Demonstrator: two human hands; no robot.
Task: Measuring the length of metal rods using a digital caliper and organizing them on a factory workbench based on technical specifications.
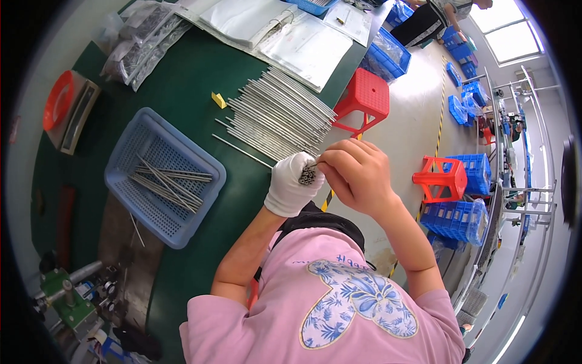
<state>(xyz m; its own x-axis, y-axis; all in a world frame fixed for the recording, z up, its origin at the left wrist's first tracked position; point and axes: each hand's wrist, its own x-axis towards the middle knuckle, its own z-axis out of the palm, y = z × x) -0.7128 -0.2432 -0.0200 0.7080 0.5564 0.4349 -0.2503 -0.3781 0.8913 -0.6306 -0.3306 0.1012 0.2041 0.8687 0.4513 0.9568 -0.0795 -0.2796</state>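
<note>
My left hand point(286, 187), in a white glove, is wrapped round a bundle of thin metal tubes point(307, 176), whose hollow ends face up toward me. My bare right hand point(359, 175) is closed in a pinch at the bundle's upper edge; its fingertips touch the glove, and what they grip is too small to make out. Just beyond, many straight metal tubes point(276, 115) lie side by side on the green table point(233, 200). One single tube point(242, 151) lies apart from that row, its near end reaching toward my glove.
Left of my hands stands a blue-grey plastic basket point(219, 177) holding several loose tubes point(173, 185). A folded yellow tag point(219, 100), an open ring binder point(297, 51) and plastic bags point(142, 45) lie farther back. Green machinery point(63, 297) occupies the lower left. Red stools point(367, 94) stand right of the table.
</note>
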